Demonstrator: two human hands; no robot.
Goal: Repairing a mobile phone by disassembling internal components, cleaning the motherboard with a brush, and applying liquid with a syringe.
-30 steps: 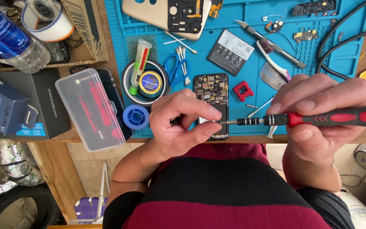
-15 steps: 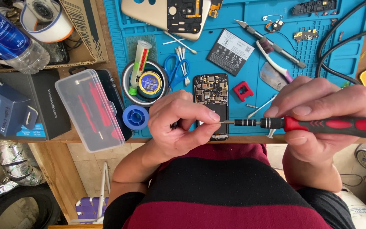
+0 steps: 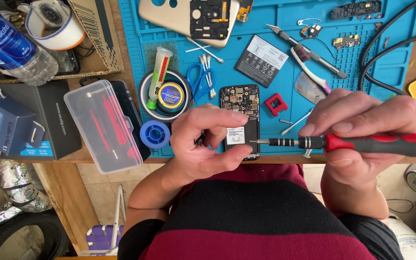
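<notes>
Left hand [image 3: 203, 144] pinches the opened phone [image 3: 240, 120] steady; right hand [image 3: 357, 130] fingers wrap the red screwdriver [image 3: 362, 143], tip aimed at it.

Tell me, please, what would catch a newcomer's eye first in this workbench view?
Most striking is the red-handled precision screwdriver in the right hand, tip meeting the left hand at the near edge. Both hover over the black opened phone board on the blue silicone work mat, with a clear plastic tool case to the left.
</notes>
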